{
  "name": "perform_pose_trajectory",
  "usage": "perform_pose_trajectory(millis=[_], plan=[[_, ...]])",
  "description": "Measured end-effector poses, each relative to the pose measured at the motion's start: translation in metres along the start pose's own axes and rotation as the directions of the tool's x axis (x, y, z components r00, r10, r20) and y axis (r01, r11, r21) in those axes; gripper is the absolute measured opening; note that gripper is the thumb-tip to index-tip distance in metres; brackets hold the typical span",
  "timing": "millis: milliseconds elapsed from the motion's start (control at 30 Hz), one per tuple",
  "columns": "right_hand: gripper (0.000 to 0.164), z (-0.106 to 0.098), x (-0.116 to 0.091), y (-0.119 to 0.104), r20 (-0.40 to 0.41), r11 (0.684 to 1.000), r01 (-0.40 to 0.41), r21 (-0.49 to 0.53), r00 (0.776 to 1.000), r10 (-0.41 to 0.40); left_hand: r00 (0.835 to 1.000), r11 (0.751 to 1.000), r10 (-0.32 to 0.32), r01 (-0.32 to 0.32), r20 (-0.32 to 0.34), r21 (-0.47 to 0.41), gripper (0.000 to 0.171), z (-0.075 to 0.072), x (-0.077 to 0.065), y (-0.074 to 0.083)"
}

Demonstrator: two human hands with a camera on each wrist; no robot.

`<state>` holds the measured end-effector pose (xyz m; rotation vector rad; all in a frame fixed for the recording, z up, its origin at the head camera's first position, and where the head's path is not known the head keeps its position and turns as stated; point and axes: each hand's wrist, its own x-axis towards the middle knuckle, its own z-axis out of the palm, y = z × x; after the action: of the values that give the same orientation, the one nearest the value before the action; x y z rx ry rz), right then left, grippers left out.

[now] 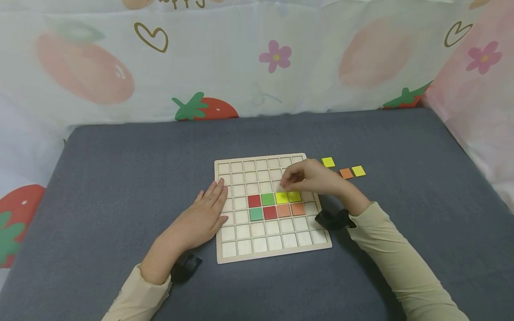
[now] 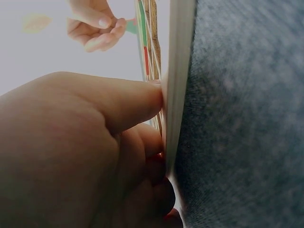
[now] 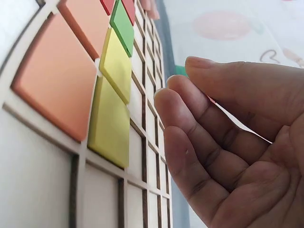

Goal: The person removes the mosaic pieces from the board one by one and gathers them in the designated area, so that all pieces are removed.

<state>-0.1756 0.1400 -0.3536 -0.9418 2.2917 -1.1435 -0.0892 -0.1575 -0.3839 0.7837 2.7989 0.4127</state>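
Note:
A wooden grid board [image 1: 257,229] lies on the grey table, with square tiles set in two adjoining rows. The upper row runs red tile [image 1: 254,201], green tile [image 1: 267,199], then two yellow tiles [image 3: 110,123]. Below them sit a teal tile [image 1: 256,214], a red tile [image 1: 271,212] and two orange tiles [image 3: 57,78]. My left hand [image 1: 202,218] rests on the board's left edge, fingers fairly straight. Just above the yellow tiles hovers my right hand [image 1: 309,177], fingers loosely bent; in the right wrist view nothing shows between thumb and fingertips.
Right of the board, behind my right wrist, lie a yellow tile [image 1: 328,162], an orange tile [image 1: 346,173] and another yellow tile [image 1: 358,171]. A printed cloth [image 1: 305,84] with fruit and flowers hangs along the table's back edge. Each wrist carries a black device [image 1: 334,219].

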Motion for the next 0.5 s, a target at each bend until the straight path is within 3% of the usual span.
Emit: perform_pose_trajectory(millis=[500], plan=[[0.007,0.012,0.011,-0.002,0.053,0.999,0.046,0.026,0.998,-0.047,1.0,1.0,-0.009,0.009,-0.002,0.011,0.063,0.001,0.001,0.001]])
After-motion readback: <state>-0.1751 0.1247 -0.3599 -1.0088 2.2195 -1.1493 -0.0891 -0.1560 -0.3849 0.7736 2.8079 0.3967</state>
